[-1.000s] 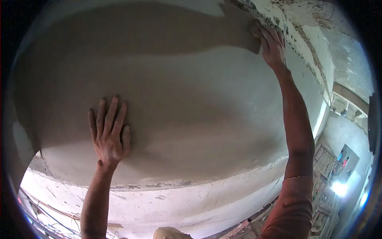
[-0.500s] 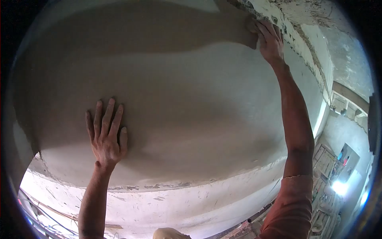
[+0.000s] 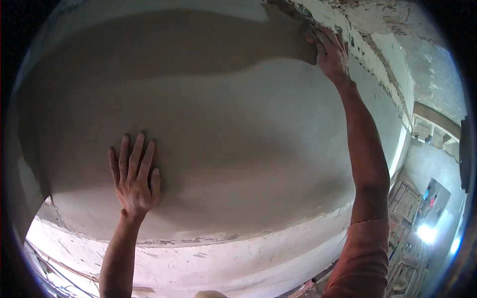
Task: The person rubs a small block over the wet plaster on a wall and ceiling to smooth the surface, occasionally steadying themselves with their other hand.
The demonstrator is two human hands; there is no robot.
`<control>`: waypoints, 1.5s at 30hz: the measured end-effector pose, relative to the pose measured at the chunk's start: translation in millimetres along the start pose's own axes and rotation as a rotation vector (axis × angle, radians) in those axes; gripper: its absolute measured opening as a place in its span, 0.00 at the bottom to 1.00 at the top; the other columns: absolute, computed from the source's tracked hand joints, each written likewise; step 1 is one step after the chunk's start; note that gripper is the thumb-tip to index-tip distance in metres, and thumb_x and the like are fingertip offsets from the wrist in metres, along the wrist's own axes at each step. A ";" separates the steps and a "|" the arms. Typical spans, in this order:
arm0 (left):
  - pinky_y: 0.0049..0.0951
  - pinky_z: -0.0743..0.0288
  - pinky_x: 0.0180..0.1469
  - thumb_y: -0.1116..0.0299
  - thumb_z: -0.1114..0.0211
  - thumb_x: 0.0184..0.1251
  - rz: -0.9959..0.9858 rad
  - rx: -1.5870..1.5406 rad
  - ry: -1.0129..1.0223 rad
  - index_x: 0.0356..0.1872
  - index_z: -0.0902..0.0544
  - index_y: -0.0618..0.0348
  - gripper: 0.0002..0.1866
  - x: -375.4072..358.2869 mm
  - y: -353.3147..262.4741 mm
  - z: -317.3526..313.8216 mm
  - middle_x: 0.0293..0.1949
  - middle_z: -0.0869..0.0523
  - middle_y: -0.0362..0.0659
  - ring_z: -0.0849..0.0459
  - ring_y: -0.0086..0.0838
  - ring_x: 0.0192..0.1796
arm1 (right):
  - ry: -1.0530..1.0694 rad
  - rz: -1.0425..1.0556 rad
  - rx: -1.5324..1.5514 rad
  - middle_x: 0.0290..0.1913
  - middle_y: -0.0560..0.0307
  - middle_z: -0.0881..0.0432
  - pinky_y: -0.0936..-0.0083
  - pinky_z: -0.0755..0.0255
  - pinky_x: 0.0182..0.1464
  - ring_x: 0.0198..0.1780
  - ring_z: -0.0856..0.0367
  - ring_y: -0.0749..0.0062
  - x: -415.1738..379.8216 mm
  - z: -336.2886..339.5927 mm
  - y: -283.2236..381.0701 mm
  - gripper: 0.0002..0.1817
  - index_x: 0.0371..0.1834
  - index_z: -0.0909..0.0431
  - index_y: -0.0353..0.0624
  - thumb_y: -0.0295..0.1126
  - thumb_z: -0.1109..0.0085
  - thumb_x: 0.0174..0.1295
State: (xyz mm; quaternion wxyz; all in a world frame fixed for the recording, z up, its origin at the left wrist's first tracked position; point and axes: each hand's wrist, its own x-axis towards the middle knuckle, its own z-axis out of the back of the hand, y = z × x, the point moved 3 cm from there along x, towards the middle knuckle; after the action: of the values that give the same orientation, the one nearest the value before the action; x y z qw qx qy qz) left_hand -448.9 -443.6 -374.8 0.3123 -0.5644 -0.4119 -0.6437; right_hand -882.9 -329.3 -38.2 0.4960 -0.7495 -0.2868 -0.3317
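Note:
A broad, smooth grey-plastered wall surface point(image 3: 223, 114) fills most of the view. My left hand point(image 3: 135, 188) lies flat against it at lower left, fingers spread and nothing held. High at the right, my right hand point(image 3: 332, 58) is at the rough upper edge of the plaster. Its fingers are bent round a small, rounded brownish piece point(image 3: 309, 35), which is mostly covered and too dark to name. A dark shadow stretches leftward from this hand across the plaster.
A rough, chipped ledge point(image 3: 365, 42) runs along the plaster's upper right side. Below the plaster is a pale wall strip point(image 3: 238, 258). Cables point(image 3: 59, 278) hang at lower left. Stacked wooden boards point(image 3: 405, 203) and a bright lamp point(image 3: 426, 233) are at the right.
The view has tilted slightly, so the plaster and my left hand appear lower. My right hand appears a little farther left and down, still at the upper edge.

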 end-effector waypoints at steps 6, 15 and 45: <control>0.64 0.55 0.84 0.57 0.45 0.75 0.042 0.010 0.063 0.73 0.22 0.44 0.27 -6.7 6.6 -3.3 0.80 0.31 0.38 0.40 0.44 0.84 | 0.073 -0.227 -0.122 0.69 0.61 0.24 0.54 0.35 0.70 0.68 0.28 0.56 -43.1 -0.7 -12.9 0.23 0.72 0.23 0.56 0.32 0.45 0.74; 0.65 0.60 0.84 0.56 0.50 0.79 0.022 -0.015 0.074 0.76 0.27 0.50 0.28 -4.5 2.5 0.1 0.81 0.33 0.43 0.43 0.48 0.84 | 0.052 -0.794 -0.097 0.71 0.57 0.28 0.48 0.37 0.71 0.72 0.33 0.51 59.6 -11.7 152.8 0.33 0.73 0.24 0.53 0.36 0.38 0.60; 0.65 0.60 0.84 0.59 0.44 0.74 0.011 -0.026 0.082 0.76 0.26 0.49 0.30 -0.2 -0.2 1.1 0.81 0.33 0.42 0.43 0.47 0.84 | -0.033 -0.765 -0.059 0.64 0.64 0.22 0.57 0.34 0.61 0.62 0.25 0.57 77.3 -5.9 180.7 0.22 0.70 0.20 0.55 0.39 0.48 0.75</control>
State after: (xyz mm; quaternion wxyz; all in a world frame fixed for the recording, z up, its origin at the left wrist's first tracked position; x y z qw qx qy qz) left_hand -448.5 -442.5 -375.0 0.3250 -0.5441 -0.3871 -0.6697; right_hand -699.5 -389.1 -76.0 0.3100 -0.6076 -0.5441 -0.4885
